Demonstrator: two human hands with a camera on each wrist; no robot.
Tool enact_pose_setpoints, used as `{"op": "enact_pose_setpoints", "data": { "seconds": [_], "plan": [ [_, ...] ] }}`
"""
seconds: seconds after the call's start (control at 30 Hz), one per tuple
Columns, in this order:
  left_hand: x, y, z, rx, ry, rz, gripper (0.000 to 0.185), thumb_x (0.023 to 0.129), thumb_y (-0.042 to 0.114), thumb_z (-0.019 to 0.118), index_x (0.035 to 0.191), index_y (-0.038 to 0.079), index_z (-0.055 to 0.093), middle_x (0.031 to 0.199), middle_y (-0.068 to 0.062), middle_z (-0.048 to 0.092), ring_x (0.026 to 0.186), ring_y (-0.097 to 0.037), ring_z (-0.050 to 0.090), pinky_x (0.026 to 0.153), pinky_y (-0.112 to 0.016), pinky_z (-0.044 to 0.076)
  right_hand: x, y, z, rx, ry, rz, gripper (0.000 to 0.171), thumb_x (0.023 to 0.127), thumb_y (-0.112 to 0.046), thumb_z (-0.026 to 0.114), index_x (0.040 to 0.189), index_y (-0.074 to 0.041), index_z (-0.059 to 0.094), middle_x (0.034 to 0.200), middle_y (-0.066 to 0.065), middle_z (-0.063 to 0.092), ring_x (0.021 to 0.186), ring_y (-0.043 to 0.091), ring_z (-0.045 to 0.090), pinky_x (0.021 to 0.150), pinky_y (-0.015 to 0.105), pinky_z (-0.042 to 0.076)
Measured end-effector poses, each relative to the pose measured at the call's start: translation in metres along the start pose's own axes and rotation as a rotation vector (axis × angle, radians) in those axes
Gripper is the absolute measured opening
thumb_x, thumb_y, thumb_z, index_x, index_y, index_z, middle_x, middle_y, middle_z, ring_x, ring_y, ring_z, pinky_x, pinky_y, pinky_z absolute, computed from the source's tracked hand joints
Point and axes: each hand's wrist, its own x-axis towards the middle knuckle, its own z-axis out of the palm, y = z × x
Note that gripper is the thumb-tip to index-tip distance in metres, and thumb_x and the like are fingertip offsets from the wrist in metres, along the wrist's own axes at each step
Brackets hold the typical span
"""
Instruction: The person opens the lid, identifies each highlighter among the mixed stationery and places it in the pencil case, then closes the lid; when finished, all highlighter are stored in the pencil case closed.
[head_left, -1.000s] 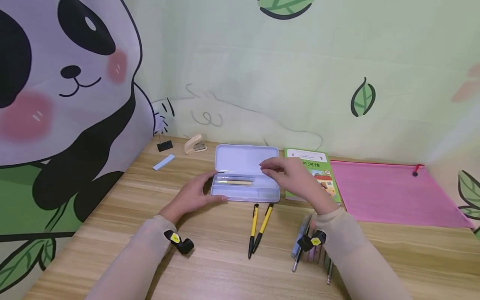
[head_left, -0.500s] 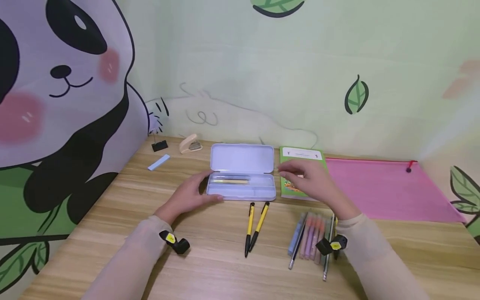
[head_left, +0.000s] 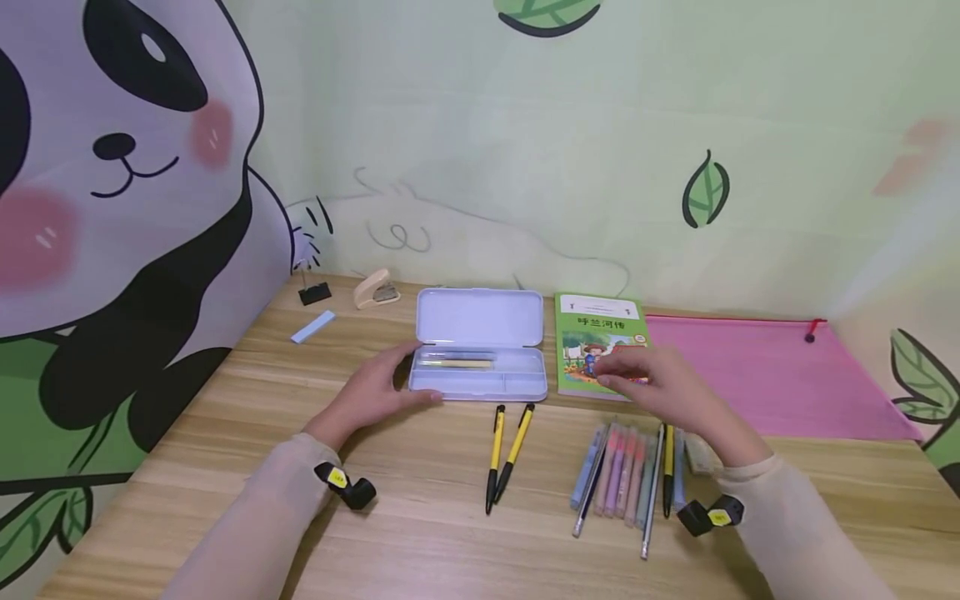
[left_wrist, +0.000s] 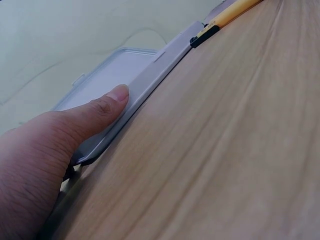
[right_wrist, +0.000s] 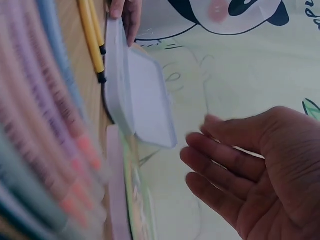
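An open pale lilac pencil case (head_left: 517,385) lies on the wooden desk, its lid (head_left: 480,317) folded back and a few pens in its tray. My left hand (head_left: 401,382) grips the case's left end, with the thumb (left_wrist: 107,107) pressed along its front wall (left_wrist: 150,82). My right hand (head_left: 626,375) hovers with relaxed, spread fingers (right_wrist: 220,155) and holds nothing. It is over the lower edge of a green book (head_left: 596,329) and just behind a row of pastel pens (head_left: 622,475). Two yellow pens (head_left: 506,454) lie in front of the case.
A pink zip folder (head_left: 772,375) lies right of the book. A beige stapler (head_left: 375,289), a black binder clip (head_left: 313,292) and a pale blue strip (head_left: 312,327) sit at the back left near the panda wall. Bare wood stretches along the near edge.
My right hand has drawn away from above the case, moving right and toward me over the book's lower edge. The left hand stays on the case.
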Motion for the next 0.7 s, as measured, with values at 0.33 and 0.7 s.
{"op": "enact_pose_setpoints", "data": {
  "seconds": [0.33,0.7],
  "plan": [
    [-0.001,0.001,-0.001,-0.004,-0.002,-0.001,0.112,0.071,0.080,0.070,0.157,0.016,0.036,0.158,-0.011,0.039,0.145,-0.033,0.035,0.118,-0.054,0.030,-0.030,0.020,0.007,-0.008,-0.245,-0.015,0.022,0.097,-0.013,0.067,0.118,-0.012,0.072,0.118,0.001,0.071,0.108,0.024,0.067,0.091,0.050,0.056],
    [-0.001,0.001,-0.001,-0.004,-0.004,-0.001,0.111,0.072,0.078,0.071,0.157,0.015,0.036,0.158,-0.012,0.039,0.146,-0.034,0.034,0.118,-0.055,0.029,-0.029,0.024,0.028,-0.107,-0.191,-0.007,0.027,0.096,-0.033,0.070,0.116,-0.015,0.073,0.115,-0.003,0.071,0.105,0.017,0.065,0.090,0.043,0.056]
  ]
}}
